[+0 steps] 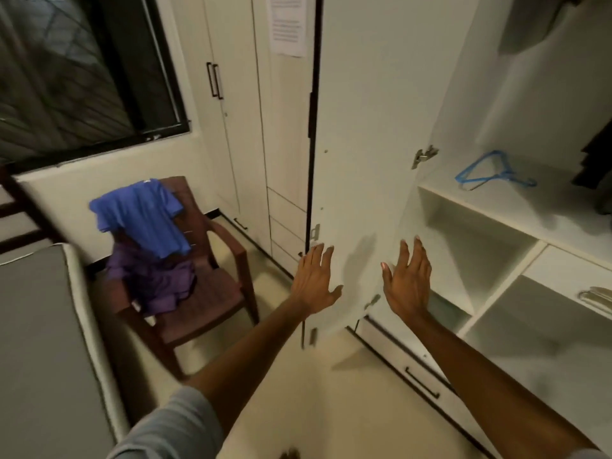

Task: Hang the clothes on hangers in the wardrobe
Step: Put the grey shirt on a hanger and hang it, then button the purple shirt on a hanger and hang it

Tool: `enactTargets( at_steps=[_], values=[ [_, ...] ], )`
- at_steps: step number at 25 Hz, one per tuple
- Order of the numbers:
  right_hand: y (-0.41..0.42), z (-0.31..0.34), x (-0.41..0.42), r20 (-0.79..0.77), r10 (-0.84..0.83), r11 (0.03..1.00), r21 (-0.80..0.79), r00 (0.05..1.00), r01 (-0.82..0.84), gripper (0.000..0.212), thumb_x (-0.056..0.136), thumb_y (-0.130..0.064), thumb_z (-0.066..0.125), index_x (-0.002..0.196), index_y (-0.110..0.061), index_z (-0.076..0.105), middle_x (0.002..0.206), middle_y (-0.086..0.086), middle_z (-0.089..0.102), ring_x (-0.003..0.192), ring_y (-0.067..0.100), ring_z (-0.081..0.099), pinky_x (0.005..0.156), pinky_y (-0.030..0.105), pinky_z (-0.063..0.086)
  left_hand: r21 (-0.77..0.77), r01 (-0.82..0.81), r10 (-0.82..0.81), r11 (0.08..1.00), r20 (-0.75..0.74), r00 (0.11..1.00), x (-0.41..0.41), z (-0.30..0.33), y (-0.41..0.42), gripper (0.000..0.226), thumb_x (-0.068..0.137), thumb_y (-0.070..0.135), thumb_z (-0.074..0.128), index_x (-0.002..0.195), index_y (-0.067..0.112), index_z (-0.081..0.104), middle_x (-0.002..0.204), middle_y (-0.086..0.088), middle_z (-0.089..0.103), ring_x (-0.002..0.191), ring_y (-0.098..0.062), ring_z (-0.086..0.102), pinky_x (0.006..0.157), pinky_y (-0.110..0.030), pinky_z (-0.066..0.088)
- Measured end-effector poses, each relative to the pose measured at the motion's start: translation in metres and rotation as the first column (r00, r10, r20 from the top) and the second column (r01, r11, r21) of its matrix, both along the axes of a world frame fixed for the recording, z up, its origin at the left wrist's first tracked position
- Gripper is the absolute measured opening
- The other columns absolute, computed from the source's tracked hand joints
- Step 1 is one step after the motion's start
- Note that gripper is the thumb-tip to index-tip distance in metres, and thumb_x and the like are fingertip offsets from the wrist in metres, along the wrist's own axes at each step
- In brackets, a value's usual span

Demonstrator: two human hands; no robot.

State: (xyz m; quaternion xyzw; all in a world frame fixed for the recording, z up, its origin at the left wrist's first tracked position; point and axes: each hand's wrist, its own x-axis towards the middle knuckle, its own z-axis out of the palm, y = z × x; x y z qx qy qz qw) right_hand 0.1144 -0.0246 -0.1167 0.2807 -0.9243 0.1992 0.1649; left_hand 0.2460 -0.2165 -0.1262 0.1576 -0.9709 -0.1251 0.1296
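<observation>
A blue T-shirt (145, 213) hangs over the backrest of a brown plastic chair (212, 293) at left, with a purple garment (159, 283) bunched on the seat below it. A blue hanger (486, 172) lies flat on a white shelf inside the wardrobe (530, 220) at right. The wardrobe door (367, 134) stands open in the middle. My left hand (314, 279) and my right hand (409, 279) are both stretched forward with straight fingers, empty, in front of the door's lower part. Whether they touch the door I cannot tell.
A grey mattress (36, 352) lies at lower left beside the chair. A dark window (76, 71) fills the upper left. Dark clothes (596, 160) hang at the wardrobe's far right. Empty white compartments and a drawer (569, 276) sit below the hanger shelf.
</observation>
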Motion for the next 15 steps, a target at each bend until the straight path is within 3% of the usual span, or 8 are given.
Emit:
enactTargets(
  at_steps=[5, 10, 15],
  values=[
    [-0.068, -0.012, 0.066, -0.001, 0.230, 0.973, 0.006, 0.973, -0.230, 0.065, 0.104, -0.042, 0.047, 0.156, -0.006, 0.030, 0.164, 0.020, 0.022, 0.147, 0.038, 0.031, 0.115, 0.048, 0.035, 0.003, -0.225, 0.224, 0.974, 0.057, 0.973, 0.095, -0.011, -0.066, 0.108, 0.081, 0.058, 0.072, 0.160, 0.014, 0.014, 0.165, -0.015, 0.021, 0.154, -0.034, 0.017, 0.124, -0.053, 0.025],
    [-0.146, -0.031, 0.122, 0.032, 0.418, 0.907, 0.042, 0.908, -0.419, 0.063, 0.105, -0.043, 0.045, 0.156, -0.007, 0.033, 0.164, 0.020, 0.023, 0.147, 0.037, 0.033, 0.114, 0.050, 0.039, 0.044, -0.356, 0.354, 0.934, 0.052, 0.934, 0.173, -0.023, -0.120, 0.104, 0.081, 0.057, 0.073, 0.158, 0.012, 0.019, 0.161, -0.014, 0.027, 0.151, -0.034, 0.025, 0.121, -0.051, 0.030],
    [-0.243, -0.048, 0.169, 0.068, 0.522, 0.846, 0.084, 0.850, -0.527, 0.068, 0.105, -0.049, 0.038, 0.158, -0.008, 0.029, 0.164, 0.019, 0.025, 0.148, 0.034, 0.032, 0.116, 0.047, 0.038, 0.091, -0.475, 0.459, 0.875, 0.154, 0.875, 0.234, -0.040, -0.194, 0.119, 0.069, 0.082, 0.056, 0.159, 0.018, 0.012, 0.163, -0.014, 0.018, 0.149, -0.034, 0.021, 0.121, -0.054, 0.027]
  ],
)
